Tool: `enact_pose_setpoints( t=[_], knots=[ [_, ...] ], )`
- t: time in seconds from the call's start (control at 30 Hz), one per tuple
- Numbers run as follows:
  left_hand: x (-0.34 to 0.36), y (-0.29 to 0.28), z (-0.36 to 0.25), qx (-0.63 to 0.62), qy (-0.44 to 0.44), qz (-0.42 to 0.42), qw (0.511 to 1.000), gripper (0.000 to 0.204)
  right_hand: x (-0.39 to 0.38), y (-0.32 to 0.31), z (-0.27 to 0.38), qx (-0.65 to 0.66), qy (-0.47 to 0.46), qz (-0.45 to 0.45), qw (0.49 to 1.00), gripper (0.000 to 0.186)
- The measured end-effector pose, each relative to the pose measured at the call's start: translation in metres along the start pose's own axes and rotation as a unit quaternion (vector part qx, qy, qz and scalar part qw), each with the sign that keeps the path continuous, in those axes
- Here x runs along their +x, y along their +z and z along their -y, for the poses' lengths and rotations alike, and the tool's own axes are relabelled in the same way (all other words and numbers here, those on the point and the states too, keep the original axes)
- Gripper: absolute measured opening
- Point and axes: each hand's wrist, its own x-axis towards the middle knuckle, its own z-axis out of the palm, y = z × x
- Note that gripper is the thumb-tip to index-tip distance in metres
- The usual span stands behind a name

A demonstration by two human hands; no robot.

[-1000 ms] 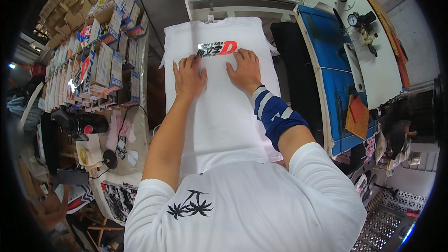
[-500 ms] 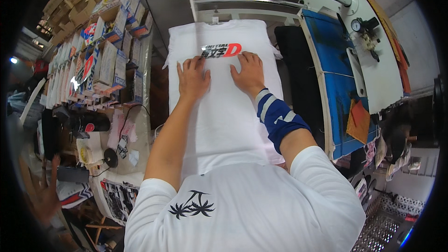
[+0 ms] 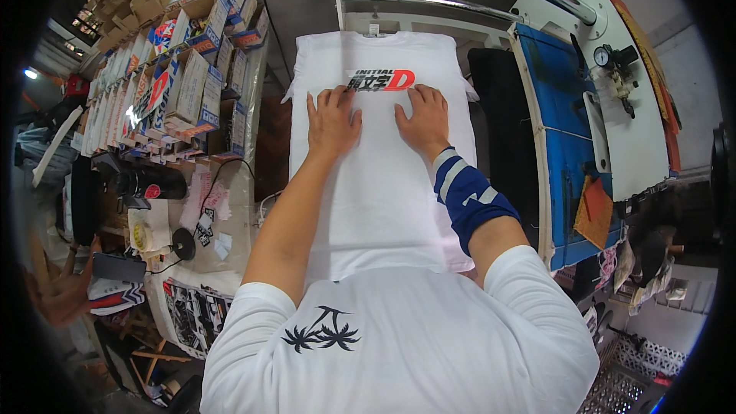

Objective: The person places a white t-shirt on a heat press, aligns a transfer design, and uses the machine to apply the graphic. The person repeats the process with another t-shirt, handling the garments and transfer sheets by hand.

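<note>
A white T-shirt (image 3: 383, 207) is spread face up in front of me, its collar away from me, with a black and red printed design (image 3: 381, 80) across the chest. My left hand (image 3: 333, 121) rests palm down on it, fingertips by the print's lower left edge, fingers apart. My right hand (image 3: 422, 119) lies likewise, thumb out and fingertips at the lower right of the red part. Neither hand appears to hold anything. A blue and white banded sleeve (image 3: 475, 203) covers my right forearm.
Stacked boxes (image 3: 188, 92) and a black cylindrical object (image 3: 157, 182) fill the left side. To the right are a black padded surface (image 3: 502, 123), a blue screen frame (image 3: 567, 146) and a pressure gauge (image 3: 602, 57). Metal bars (image 3: 429, 0) cross beyond the shirt. Another person's arm (image 3: 65, 291) shows lower left.
The whole scene has shifted rightward in the picture. My hands stay at about the same places on the T-shirt below the print. The other person's arm at lower left has moved.
</note>
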Motion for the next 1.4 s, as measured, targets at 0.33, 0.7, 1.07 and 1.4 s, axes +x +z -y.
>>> enact_pose_setpoints(
  t=[0.33,0.7,1.07,1.4],
  knots=[
    [-0.0006,-0.0010,-0.0008,0.007,0.005,-0.007,1.000,0.050,0.0001,-0.0019,0.0016,-0.003,0.005,0.004,1.000,0.048],
    [-0.0002,-0.0015,-0.0006,0.004,0.009,-0.006,1.000,0.050,0.0003,-0.0025,0.0009,-0.002,0.006,0.008,1.000,0.050],
    [-0.0001,-0.0028,-0.0018,0.004,0.009,-0.004,1.000,0.049,-0.0006,0.0004,-0.0016,-0.013,-0.001,0.000,1.000,0.051],
    [0.0003,-0.0004,-0.0007,0.005,0.014,-0.009,1.000,0.049,0.0002,0.0010,-0.0015,-0.006,-0.003,-0.003,1.000,0.049]
  ],
)
